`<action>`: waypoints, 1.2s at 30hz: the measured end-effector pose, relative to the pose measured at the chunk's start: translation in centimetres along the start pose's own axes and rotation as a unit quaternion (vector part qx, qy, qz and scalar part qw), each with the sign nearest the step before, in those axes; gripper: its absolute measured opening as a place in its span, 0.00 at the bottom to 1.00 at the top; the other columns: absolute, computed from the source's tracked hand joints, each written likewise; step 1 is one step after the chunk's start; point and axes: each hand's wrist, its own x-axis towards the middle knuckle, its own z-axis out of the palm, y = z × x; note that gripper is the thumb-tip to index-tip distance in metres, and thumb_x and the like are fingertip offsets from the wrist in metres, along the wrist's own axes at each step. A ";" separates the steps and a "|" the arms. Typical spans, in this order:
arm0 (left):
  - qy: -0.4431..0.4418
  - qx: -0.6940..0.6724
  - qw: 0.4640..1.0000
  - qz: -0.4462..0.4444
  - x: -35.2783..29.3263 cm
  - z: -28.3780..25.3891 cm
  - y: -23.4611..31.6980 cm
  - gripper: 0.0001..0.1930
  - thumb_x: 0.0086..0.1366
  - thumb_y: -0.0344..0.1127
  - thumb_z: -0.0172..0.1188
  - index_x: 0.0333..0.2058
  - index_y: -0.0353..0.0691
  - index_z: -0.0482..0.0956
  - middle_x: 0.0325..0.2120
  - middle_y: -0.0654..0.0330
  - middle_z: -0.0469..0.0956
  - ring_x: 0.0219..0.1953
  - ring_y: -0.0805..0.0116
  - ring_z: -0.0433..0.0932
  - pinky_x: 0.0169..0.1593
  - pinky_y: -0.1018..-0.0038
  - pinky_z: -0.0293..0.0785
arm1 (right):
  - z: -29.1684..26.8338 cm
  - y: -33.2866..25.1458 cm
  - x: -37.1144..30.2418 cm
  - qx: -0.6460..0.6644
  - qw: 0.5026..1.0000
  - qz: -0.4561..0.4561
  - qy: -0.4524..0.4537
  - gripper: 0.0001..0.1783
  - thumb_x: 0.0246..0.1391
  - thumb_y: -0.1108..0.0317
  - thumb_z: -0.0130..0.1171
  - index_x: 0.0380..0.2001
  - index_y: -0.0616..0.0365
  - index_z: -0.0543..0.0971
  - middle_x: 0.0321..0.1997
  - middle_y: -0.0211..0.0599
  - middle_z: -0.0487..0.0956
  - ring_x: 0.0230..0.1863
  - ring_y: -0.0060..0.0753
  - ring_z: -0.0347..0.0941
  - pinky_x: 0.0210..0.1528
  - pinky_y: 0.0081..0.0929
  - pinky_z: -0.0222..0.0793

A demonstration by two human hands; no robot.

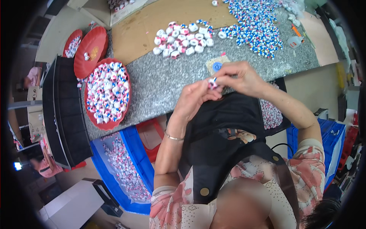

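Three red dishes (pixel 82 65) sit at the left, the nearest heaped with small white, pink and blue pieces. Below the grey speckled table (pixel 152 80), a blue bin (pixel 133 152) holds more. White-and-pink pieces (pixel 183 41) lie clustered farther right. Next, the left hand (pixel 193 97) and right hand (pixel 244 78) meet at the table's near edge — fingertips narrowed on one small white piece (pixel 212 83) between them. Rightmost spreads a blue-and-white heap (pixel 257 28).
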 end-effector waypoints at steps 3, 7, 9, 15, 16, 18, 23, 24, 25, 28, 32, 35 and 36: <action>0.034 0.158 0.987 0.028 -0.7 0.2 0.9 0.15 0.69 0.33 0.54 0.49 0.30 0.77 0.37 0.57 0.80 0.35 0.72 0.80 0.41 0.77 0.77 | 0.2 0.3 -0.6 -0.073 0.995 -0.072 -0.011 0.09 0.56 0.71 0.60 0.40 0.61 0.82 0.33 0.37 0.81 0.35 0.31 0.79 0.39 0.29 0.73; 0.236 0.398 0.861 0.210 -4.9 -2.8 3.6 0.13 0.61 0.22 0.59 0.46 0.31 0.78 0.37 0.56 0.79 0.37 0.73 0.78 0.41 0.77 0.74 | -3.4 3.4 -2.3 -0.252 0.955 -0.124 0.097 0.08 0.56 0.72 0.58 0.39 0.62 0.80 0.35 0.41 0.80 0.36 0.43 0.79 0.39 0.34 0.73; 0.306 0.562 0.704 0.307 -7.3 -4.9 6.9 0.14 0.60 0.21 0.58 0.46 0.31 0.77 0.40 0.53 0.79 0.40 0.66 0.77 0.45 0.73 0.73 | -6.4 4.8 -3.0 -0.325 0.926 -0.118 0.152 0.07 0.54 0.73 0.59 0.37 0.62 0.80 0.35 0.42 0.80 0.36 0.46 0.78 0.39 0.35 0.73; 0.360 0.799 0.405 0.261 -10.5 -13.7 12.9 0.16 0.62 0.25 0.57 0.50 0.33 0.76 0.46 0.47 0.77 0.51 0.48 0.74 0.55 0.59 0.69 | -10.4 4.8 -1.2 -0.462 0.866 -0.086 0.174 0.07 0.49 0.76 0.59 0.34 0.62 0.79 0.34 0.43 0.77 0.38 0.48 0.76 0.40 0.40 0.72; 0.364 0.801 0.398 0.259 -10.8 -14.7 12.8 0.16 0.62 0.25 0.57 0.50 0.33 0.76 0.46 0.47 0.77 0.51 0.48 0.74 0.55 0.59 0.69 | -10.2 4.8 -0.5 -0.482 0.855 -0.119 0.151 0.07 0.47 0.76 0.59 0.33 0.61 0.78 0.32 0.42 0.75 0.37 0.48 0.75 0.38 0.42 0.72; 0.377 0.815 0.377 0.228 -11.0 -16.2 12.7 0.17 0.62 0.26 0.56 0.51 0.34 0.76 0.52 0.46 0.74 0.56 0.46 0.71 0.58 0.57 0.66 | -9.4 4.5 0.8 -0.474 0.851 -0.166 0.152 0.07 0.46 0.76 0.59 0.32 0.61 0.77 0.32 0.42 0.73 0.39 0.47 0.74 0.39 0.41 0.72; 0.372 0.701 0.490 0.360 -6.3 -8.9 10.9 0.13 0.60 0.23 0.57 0.44 0.33 0.78 0.44 0.47 0.78 0.48 0.48 0.76 0.53 0.59 0.70 | -9.1 4.6 2.6 -0.530 0.833 -0.139 0.075 0.07 0.45 0.78 0.55 0.31 0.63 0.75 0.34 0.43 0.73 0.38 0.47 0.74 0.39 0.39 0.72; 0.316 0.674 0.567 0.353 -4.5 -7.0 10.4 0.09 0.58 0.21 0.58 0.39 0.32 0.78 0.40 0.48 0.79 0.43 0.49 0.78 0.50 0.62 0.72 | -9.4 4.8 2.6 -0.570 0.813 -0.109 0.038 0.10 0.45 0.80 0.55 0.34 0.62 0.75 0.36 0.43 0.73 0.39 0.47 0.74 0.39 0.38 0.72; 0.264 0.645 0.613 0.372 -3.1 -6.5 9.6 0.09 0.57 0.21 0.59 0.37 0.32 0.78 0.37 0.49 0.78 0.39 0.51 0.78 0.45 0.65 0.74 | -9.5 5.0 2.8 -0.562 0.817 -0.126 0.032 0.10 0.45 0.80 0.55 0.34 0.62 0.75 0.36 0.43 0.73 0.39 0.47 0.74 0.39 0.38 0.72; 0.260 0.614 0.688 0.285 0.5 -5.7 8.0 0.09 0.55 0.23 0.61 0.37 0.35 0.78 0.34 0.50 0.76 0.35 0.52 0.79 0.36 0.65 0.75 | -9.3 5.3 3.1 -0.589 0.793 -0.153 0.037 0.11 0.44 0.81 0.52 0.34 0.61 0.74 0.35 0.43 0.72 0.37 0.49 0.74 0.37 0.40 0.71; 0.257 0.624 0.684 0.279 4.6 -7.5 6.4 0.10 0.53 0.23 0.62 0.36 0.36 0.77 0.34 0.51 0.76 0.38 0.51 0.78 0.38 0.61 0.75 | -8.6 4.2 1.6 -0.514 0.850 -0.101 0.052 0.11 0.47 0.81 0.53 0.37 0.63 0.74 0.36 0.46 0.73 0.37 0.53 0.74 0.38 0.42 0.71; 0.219 0.696 0.615 0.299 5.4 -7.8 6.5 0.13 0.54 0.23 0.63 0.39 0.35 0.77 0.38 0.51 0.75 0.37 0.52 0.78 0.40 0.62 0.75 | -7.6 4.5 -0.3 -0.438 0.891 -0.108 0.048 0.10 0.50 0.77 0.58 0.37 0.63 0.78 0.36 0.48 0.75 0.36 0.54 0.74 0.37 0.43 0.70; 0.214 0.693 0.620 0.297 5.7 -7.7 6.4 0.13 0.54 0.23 0.63 0.39 0.35 0.77 0.38 0.51 0.75 0.37 0.52 0.78 0.40 0.62 0.75 | -7.6 4.6 -0.6 -0.439 0.892 -0.101 0.049 0.10 0.50 0.77 0.58 0.37 0.63 0.78 0.36 0.48 0.75 0.36 0.54 0.74 0.37 0.43 0.70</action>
